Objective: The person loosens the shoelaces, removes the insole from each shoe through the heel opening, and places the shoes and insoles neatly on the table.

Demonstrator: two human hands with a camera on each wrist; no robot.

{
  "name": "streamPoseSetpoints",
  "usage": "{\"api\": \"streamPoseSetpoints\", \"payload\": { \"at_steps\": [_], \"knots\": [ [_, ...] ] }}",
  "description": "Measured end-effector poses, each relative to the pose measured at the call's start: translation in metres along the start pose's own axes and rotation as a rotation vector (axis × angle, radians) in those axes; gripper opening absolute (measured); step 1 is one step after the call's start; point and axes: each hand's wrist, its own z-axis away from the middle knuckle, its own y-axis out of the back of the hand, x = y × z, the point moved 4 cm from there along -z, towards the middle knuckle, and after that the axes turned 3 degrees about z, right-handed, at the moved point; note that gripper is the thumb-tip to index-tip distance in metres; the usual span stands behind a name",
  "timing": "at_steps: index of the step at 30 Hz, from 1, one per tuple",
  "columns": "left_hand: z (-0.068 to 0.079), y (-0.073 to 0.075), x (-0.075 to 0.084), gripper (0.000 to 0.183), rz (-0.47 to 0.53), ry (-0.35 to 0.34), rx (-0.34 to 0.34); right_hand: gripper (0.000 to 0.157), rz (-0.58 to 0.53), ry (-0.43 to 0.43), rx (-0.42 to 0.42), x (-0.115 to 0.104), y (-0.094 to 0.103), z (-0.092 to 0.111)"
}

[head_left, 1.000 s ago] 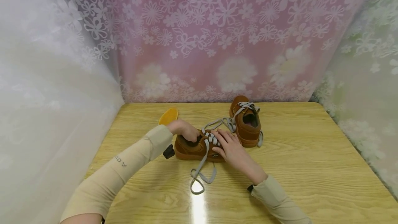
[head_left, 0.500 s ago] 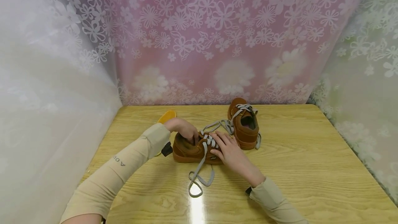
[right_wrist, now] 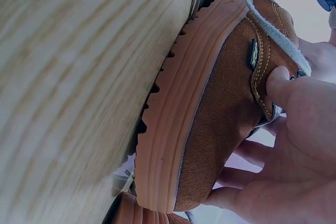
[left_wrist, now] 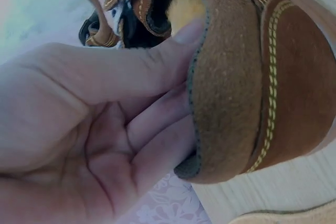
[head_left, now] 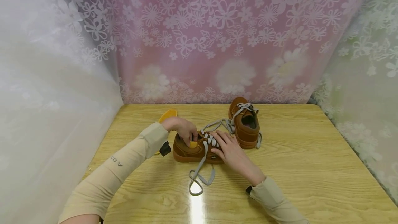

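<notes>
A brown lace-up shoe (head_left: 186,153) lies sideways on the table, toe to the right, its grey laces loose. My left hand (head_left: 183,129) reaches into its opening, thumb and fingers pinching a yellow insole (head_left: 193,145) whose end shows at the collar. In the left wrist view the insole (left_wrist: 186,9) is seen past the thumb; the fingertips are hidden inside the shoe. My right hand (head_left: 231,153) holds the front of the shoe, thumb on the near side by the laces, fingers over the toe, as the right wrist view shows.
A second brown shoe (head_left: 245,127) stands behind the toe end, its grey lace trailing left. Another yellow insole (head_left: 168,114) lies behind my left wrist, partly covered. A lace loop (head_left: 196,186) spreads on the wooden table (head_left: 295,158) in front. Floral curtains (head_left: 199,61) hang around.
My left hand has drawn back a little from deep in the shoe, and a yellow insole end now shows by its fingers. The right hand has stayed on the toe.
</notes>
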Motion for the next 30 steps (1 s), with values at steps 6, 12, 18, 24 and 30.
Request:
{"api": "streamPoseSetpoints", "payload": {
  "at_steps": [6,12,18,24,30],
  "knots": [
    [0.007,0.005,-0.001,0.03,0.065,-0.081,0.136,0.06,0.003,0.003,-0.009,0.0,-0.001,-0.001],
    [0.016,0.015,0.006,0.018,0.122,-0.169,0.292,0.059,-0.001,-0.003,0.013,0.0,0.001,0.0],
    [0.019,0.014,0.002,0.02,0.087,-0.183,0.283,0.06,-0.001,0.011,0.018,-0.001,0.0,0.0],
    [0.023,0.004,-0.004,0.031,0.004,-0.186,0.132,0.06,-0.013,0.002,0.019,-0.001,-0.001,0.0],
    [0.024,0.0,-0.002,0.027,0.08,-0.28,0.167,0.061,0.001,-0.008,0.013,0.002,-0.002,0.0]
  ]
}}
